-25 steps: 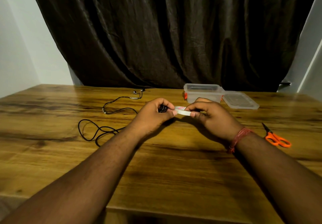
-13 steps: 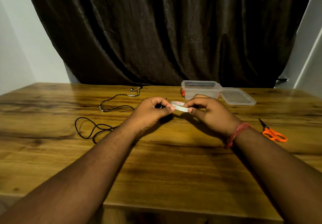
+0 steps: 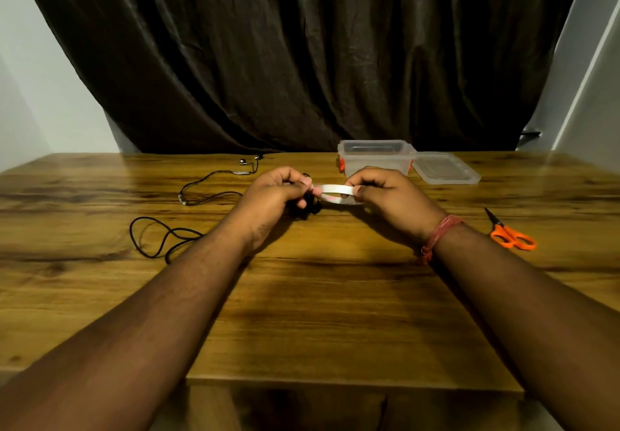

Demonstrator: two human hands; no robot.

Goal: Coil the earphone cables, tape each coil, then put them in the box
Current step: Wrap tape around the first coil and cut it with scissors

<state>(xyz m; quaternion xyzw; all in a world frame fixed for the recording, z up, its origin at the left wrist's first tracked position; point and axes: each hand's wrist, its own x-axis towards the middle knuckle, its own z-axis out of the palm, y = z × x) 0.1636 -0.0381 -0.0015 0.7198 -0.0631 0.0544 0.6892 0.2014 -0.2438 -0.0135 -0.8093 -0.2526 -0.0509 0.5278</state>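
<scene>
Closest to the camera it's just two bare forearms reaching out over a wooden tabletop (image 3: pixel 335 313). The right wrist has a red thread band (image 3: pixel 439 234) around it.

Further out, both hands are raised a bit over the middle of the tabletop. The left hand (image 3: pixel 278 192) has its fingers curled around a small black bundle, the coiled earphone cable (image 3: pixel 308 204), which pokes out below and to the right of the fist, and its thumb and fingertips also pinch one end of a white strip of tape (image 3: pixel 335 189). The right hand (image 3: pixel 385 192) has its fingers curled in too, pinching the other end, so the tape runs stretched between the two hands. There's something whitish with pink marks just under the strip by the right hand, probably the tape roll, but it's too blurry to be sure.

Off to the left, a second earphone cable (image 3: pixel 188 209) lies loose in loops on the tabletop, its earbuds up near the far edge. On the right, well apart from the hands, are orange-handled scissors (image 3: pixel 511 236).

Behind the hands sits the clear plastic box (image 3: pixel 375 159), open, with orange clips, and its lid (image 3: pixel 446 169) lies flat just beside it on the right. Behind all that hangs a dark curtain (image 3: pixel 302 55).
</scene>
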